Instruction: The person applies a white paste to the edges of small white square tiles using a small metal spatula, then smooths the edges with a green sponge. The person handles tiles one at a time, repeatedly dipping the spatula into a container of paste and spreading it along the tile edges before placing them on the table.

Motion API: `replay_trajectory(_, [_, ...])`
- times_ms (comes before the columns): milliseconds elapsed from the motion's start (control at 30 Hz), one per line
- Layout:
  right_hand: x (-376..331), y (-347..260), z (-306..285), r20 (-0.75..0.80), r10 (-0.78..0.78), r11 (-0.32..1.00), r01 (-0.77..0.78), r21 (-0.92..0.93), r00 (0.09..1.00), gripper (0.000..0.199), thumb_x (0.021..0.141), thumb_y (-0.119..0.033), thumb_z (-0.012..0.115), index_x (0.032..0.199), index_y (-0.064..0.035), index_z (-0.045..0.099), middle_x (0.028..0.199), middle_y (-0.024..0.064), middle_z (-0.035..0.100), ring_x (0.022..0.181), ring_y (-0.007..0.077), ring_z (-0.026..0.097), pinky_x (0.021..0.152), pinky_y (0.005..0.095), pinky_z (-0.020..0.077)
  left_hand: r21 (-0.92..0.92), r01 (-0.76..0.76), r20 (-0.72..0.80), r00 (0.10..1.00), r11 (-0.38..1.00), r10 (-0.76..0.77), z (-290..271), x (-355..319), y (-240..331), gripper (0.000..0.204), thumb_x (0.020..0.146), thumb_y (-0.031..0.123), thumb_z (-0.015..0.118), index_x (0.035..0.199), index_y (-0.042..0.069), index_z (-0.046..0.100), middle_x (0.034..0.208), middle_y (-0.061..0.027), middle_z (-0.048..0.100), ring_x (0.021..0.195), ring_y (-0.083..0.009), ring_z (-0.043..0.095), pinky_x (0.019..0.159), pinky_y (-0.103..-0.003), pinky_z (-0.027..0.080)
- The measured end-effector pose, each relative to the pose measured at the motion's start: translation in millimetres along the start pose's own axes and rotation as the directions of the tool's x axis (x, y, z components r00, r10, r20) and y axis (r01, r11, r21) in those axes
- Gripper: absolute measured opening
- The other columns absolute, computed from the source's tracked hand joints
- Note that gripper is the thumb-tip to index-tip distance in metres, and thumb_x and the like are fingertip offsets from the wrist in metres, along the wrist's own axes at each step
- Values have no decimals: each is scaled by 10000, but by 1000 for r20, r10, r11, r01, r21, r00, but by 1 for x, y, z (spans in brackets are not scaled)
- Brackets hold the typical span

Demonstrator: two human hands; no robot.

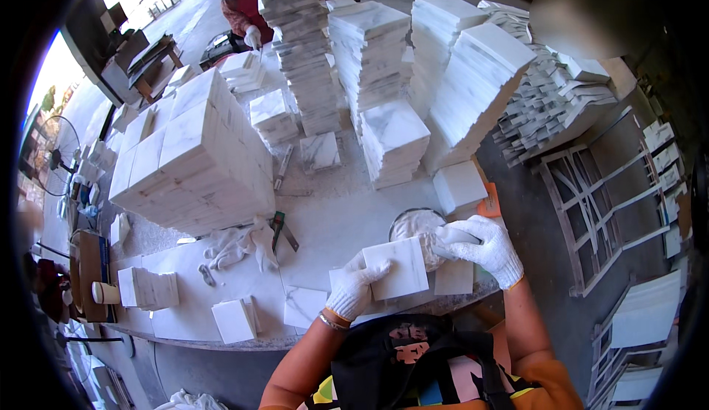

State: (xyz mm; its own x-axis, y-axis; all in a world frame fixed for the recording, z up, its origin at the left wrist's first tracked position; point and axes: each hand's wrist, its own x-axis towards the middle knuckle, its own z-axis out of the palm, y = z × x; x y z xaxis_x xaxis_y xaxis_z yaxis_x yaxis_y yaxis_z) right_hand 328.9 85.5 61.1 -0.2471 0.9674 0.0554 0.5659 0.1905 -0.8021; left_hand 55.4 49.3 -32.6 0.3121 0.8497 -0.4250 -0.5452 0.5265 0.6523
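My left hand [353, 286], in a white knit glove, grips a square white marble tile [399, 270] with grey veins, thumb on its face. The tile is held tilted above the front of the table. My right hand [484, 247], also gloved, is closed beside the tile's right edge; what its fingers hold is pale and hard to make out. Behind it stands a round bowl [410, 224] of white paste or powder, partly covered by the hand. Below the right hand, another tile [453, 278] lies flat. A further tile [304, 306] lies left of my left hand.
Tall stacks of tiles [303, 63] stand across the table, with a large block of stacked tiles [199, 155] at left. A crumpled glove [240, 247] and a green-handled tool [278, 225] lie mid-table. Across the table stands another person [251, 11]. Metal racks [583, 203] are at right.
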Motion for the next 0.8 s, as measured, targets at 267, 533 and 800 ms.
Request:
replay_trajectory(267, [0,5,1,15,-137,983,138,-124,990,281,744,-159,812,1018,-107,773,902,83,712,835,260,651,765,369,529,-12,27,-4,1000,1000,-27,0,1,2,422,889,96,715,1273,20,557,1136,-93,653,995,-222,660,840,-374,576])
replay_trajectory(533, [4,-9,1,30,-134,979,137,-153,990,310,741,-154,802,1051,-169,790,917,60,734,806,233,656,731,360,536,-35,26,-4,1000,999,-26,-1,0,1,415,898,101,707,1275,19,556,1134,-98,652,991,-228,662,831,-380,580])
replay_trajectory(800, [6,-5,2,56,-184,961,192,-201,981,300,743,-158,801,1043,-169,792,924,55,739,801,235,656,737,361,542,-24,56,-8,998,998,-56,4,-3,7,392,886,128,733,1230,18,582,1073,-76,665,912,-174,657,771,-313,560])
